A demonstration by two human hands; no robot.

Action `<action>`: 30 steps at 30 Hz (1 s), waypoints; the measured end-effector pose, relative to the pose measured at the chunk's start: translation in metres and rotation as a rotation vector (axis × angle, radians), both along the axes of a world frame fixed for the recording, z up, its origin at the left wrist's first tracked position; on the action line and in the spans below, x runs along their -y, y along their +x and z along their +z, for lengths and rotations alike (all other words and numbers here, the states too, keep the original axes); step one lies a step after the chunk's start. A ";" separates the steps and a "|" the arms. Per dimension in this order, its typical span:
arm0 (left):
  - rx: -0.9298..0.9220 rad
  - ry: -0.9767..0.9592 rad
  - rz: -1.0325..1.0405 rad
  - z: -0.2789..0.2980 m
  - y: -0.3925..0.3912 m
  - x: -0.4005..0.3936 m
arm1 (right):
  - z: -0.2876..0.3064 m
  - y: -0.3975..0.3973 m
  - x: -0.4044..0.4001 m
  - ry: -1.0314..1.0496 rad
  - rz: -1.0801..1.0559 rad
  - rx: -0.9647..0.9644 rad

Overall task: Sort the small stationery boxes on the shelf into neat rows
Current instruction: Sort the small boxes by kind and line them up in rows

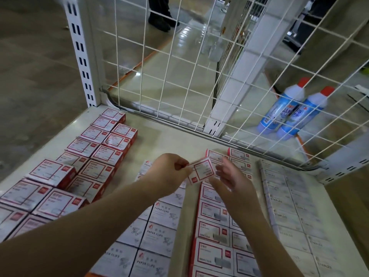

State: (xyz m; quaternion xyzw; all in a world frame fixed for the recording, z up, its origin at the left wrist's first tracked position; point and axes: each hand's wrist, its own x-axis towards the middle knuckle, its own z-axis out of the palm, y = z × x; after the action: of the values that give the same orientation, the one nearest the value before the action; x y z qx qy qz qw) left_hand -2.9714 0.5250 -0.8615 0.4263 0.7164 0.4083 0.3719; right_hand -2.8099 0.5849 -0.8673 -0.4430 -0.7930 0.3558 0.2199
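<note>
Hands, two, raised over mid-shelf: left hand (pixel 169 171) pinches one small red-and-white box (pixel 201 172) by its left edge; right hand (pixel 231 176) spread loosely just beside the box's right edge, contact unclear through blur.

Shelf (pixel 169 136), pale, carrying boxes in rows:
- paper-clip boxes (pixel 157 234), white, partly hidden under the left forearm
- red-trimmed boxes (pixel 213 230), under the right hand
- staples boxes (pixel 289 212), white, far right, lettering blurred
- taller red boxes (pixel 95 154), two rows at left

Wire grid panel (pixel 179 66) closes the shelf's back. Two blue bottles (pixel 287 110), red-capped, stand behind it.
</note>
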 end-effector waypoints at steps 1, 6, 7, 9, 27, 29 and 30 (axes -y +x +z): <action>0.032 0.017 0.036 0.000 0.001 0.000 | -0.003 -0.002 0.000 -0.040 -0.044 -0.027; 0.114 0.086 0.096 -0.001 0.003 0.001 | 0.000 -0.010 0.002 -0.082 -0.036 -0.045; 0.125 0.090 0.092 0.000 0.003 0.001 | 0.001 -0.012 0.003 -0.088 -0.023 -0.054; 0.122 0.093 0.086 0.001 0.004 0.002 | 0.002 -0.015 0.005 -0.113 -0.021 -0.090; -0.003 0.064 -0.066 0.007 -0.001 -0.002 | 0.012 -0.012 -0.005 -0.100 0.101 -0.014; 0.000 0.027 -0.084 0.004 -0.002 -0.002 | 0.013 -0.013 -0.007 -0.108 0.126 -0.012; 0.012 0.010 -0.083 0.003 -0.003 -0.002 | 0.013 -0.014 -0.008 -0.114 0.131 -0.024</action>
State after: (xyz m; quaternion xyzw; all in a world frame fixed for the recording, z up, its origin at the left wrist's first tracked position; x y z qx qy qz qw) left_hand -2.9739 0.5269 -0.8581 0.4552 0.6937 0.3987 0.3907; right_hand -2.8236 0.5930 -0.8538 -0.3977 -0.7960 0.4193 0.1801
